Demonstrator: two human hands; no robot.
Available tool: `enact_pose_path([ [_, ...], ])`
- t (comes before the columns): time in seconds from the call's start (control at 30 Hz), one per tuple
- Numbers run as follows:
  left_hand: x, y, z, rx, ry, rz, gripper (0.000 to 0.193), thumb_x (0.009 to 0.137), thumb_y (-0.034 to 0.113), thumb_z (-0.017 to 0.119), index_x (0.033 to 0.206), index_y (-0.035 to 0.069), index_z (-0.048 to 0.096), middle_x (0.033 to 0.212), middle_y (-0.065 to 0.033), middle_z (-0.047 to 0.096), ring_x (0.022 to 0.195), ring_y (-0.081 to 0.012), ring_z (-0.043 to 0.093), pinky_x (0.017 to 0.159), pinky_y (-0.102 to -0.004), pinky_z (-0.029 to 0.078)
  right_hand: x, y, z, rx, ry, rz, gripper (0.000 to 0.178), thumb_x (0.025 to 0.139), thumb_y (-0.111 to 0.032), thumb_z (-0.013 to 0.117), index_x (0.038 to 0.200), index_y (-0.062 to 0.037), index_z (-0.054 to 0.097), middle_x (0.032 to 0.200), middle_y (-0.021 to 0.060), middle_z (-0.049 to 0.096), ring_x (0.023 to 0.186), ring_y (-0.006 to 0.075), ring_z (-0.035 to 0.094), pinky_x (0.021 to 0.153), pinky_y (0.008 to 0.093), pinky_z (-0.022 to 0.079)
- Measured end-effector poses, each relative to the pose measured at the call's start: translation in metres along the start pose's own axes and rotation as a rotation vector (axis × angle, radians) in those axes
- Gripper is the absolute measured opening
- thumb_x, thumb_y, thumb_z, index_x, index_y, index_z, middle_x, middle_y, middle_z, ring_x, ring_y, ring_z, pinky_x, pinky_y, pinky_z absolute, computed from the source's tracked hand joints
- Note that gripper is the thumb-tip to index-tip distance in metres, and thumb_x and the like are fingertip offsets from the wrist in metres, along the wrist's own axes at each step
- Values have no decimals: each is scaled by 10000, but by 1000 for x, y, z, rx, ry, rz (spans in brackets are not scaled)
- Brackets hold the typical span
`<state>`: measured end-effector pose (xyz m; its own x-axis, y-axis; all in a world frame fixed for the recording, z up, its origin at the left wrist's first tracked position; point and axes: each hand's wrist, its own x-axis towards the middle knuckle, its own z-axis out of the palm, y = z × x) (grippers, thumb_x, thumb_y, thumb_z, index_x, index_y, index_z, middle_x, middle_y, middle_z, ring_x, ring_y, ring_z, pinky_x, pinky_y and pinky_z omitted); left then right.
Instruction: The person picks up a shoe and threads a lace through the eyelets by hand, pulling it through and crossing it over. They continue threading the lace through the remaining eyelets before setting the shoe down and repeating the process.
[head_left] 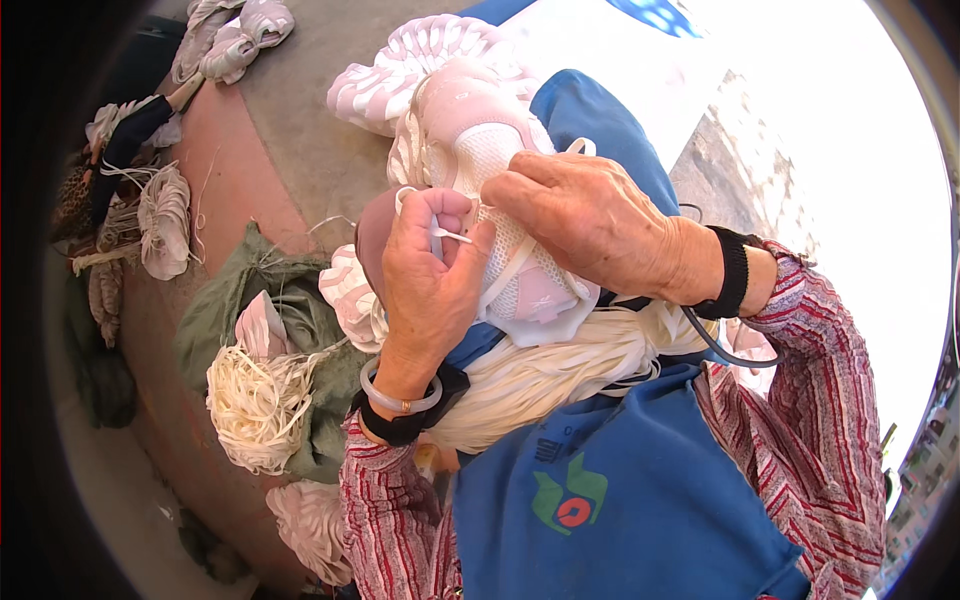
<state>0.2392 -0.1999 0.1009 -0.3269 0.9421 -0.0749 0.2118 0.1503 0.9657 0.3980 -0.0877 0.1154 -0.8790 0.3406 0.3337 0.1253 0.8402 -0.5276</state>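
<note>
While both hands' fingers pinch pink shoe upper (pixel 490 190), grey floor (pixel 300 130) holds white strap bundle (pixel 255 405).

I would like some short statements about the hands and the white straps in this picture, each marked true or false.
1. The left hand pinches a thin white strap between its fingertips. True.
2. The right hand lies flat on the ground. False: it rests on the pink and white mesh piece on the lap.
3. A bundle of white straps lies across the blue apron. True.
4. The left wrist is bare. False: it wears a clear bangle and a black band.
5. A loose heap of white straps lies on a green sack. True.
</note>
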Motion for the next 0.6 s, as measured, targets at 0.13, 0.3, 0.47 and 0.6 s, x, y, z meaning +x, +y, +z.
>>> enact_pose_path([
  [0.13,1,-2,-3,208,67,255,160,869,15,673,1008,8,594,882,-38,564,651,-77,523,552,-225,438,-2,-5,-9,77,-26,171,195,875,-16,622,1055,-24,549,932,145,555,777,345,617,642,412,500],
  [0.3,9,20,-7,251,-36,149,105,870,42,655,961,6,615,853,-60,579,756,-147,537,693,-287,440,-2,-4,-14,125,-22,204,204,865,-12,628,1048,-24,537,956,157,541,764,370,600,636,426,492],
  [0.47,18,31,-16,458,-195,212,79,860,18,638,902,-6,576,825,-161,587,737,-318,590,668,-398,458,2,-2,-18,36,-45,145,202,801,-29,636,948,36,513,924,194,559,742,368,663,638,418,549],
  [0.6,27,27,-21,485,-311,143,77,860,36,612,906,-2,564,831,-152,587,792,-330,558,731,-415,434,-2,8,-29,-23,-67,113,213,791,-33,650,934,38,509,900,179,549,768,353,669,637,411,556],
])
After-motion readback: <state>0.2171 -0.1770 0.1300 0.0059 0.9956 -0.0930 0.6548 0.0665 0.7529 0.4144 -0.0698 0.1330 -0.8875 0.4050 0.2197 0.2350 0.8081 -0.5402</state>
